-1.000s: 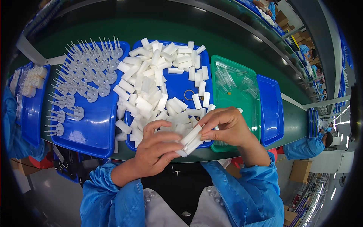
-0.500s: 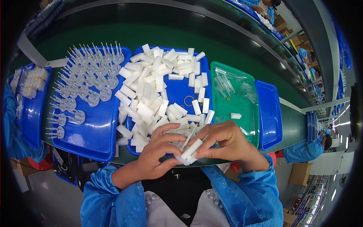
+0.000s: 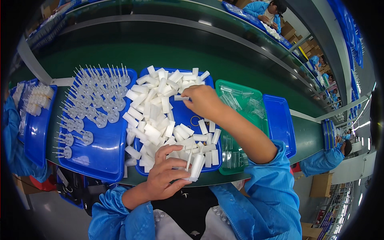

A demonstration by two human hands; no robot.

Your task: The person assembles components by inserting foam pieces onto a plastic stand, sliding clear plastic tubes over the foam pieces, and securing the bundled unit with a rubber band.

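My left hand (image 3: 166,176) is closed on a clear plastic base with upright thin stems (image 3: 189,162), held above the near edge of the middle tray. A white cylinder (image 3: 197,165) stands on it, and at least one stem is bare. My right hand (image 3: 204,101) reaches over the far right part of that tray, its fingers closed on the end of another white cylinder (image 3: 181,98). Loose white cylinders (image 3: 152,120) lie heaped in the blue middle tray (image 3: 182,116), thickest on its left side. Part of the heap is hidden behind my left hand.
Left of the heap, a blue tray (image 3: 100,162) carries many stemmed plastic bases (image 3: 100,94). On the right stand a green tray (image 3: 260,112) of clear tubes (image 3: 236,98) and another blue tray (image 3: 280,120). A metal rail (image 3: 160,19) crosses beyond; a co-worker (image 3: 268,14) sits far right.
My right hand has left the held base and moved away to the far part of the middle tray, onto a white cylinder. My left hand still holds the base. The view has shifted slightly.
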